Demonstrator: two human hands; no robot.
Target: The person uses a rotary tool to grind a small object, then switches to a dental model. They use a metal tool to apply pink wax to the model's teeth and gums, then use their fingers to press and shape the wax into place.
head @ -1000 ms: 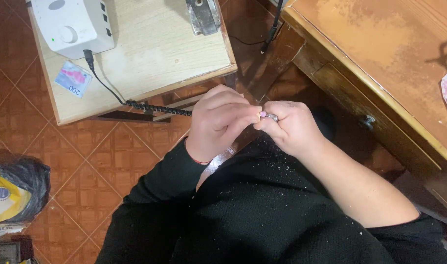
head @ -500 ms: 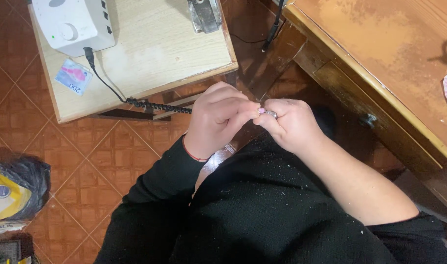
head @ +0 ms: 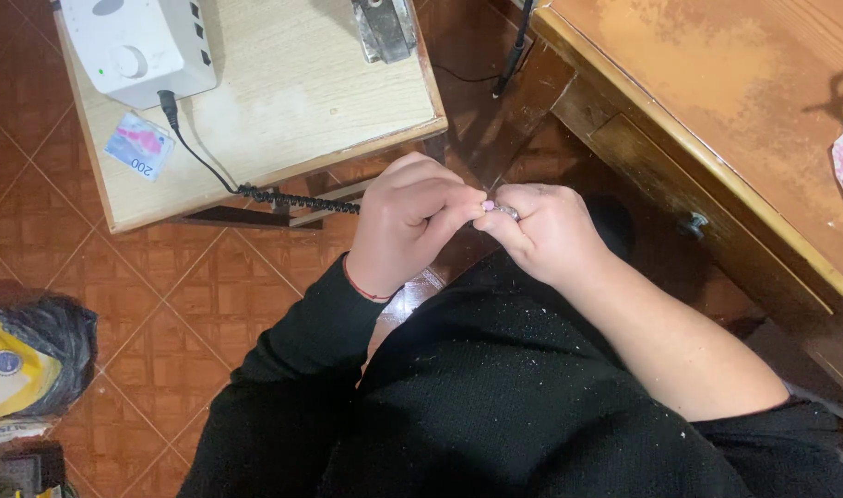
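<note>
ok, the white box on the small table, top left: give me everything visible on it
The white box looks like smooth plastic with rounded corners. It sits on the pale wooden table at its far left corner, cut off by the frame's top edge. Its top shows a round knob and a small green light; its right side has a row of dark slots. A black cable plugs into its near face, runs across the tabletop, turns coiled and passes behind the left hand.

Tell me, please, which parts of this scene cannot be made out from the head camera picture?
- Tool in the left hand: hidden inside the fist; only its coiled black cord shows.
- Fingertips of the right hand: covered by the left hand's fingers.
- White device: cut off by the top edge.
- Metal object on the small table: cut off by the top edge.
</note>
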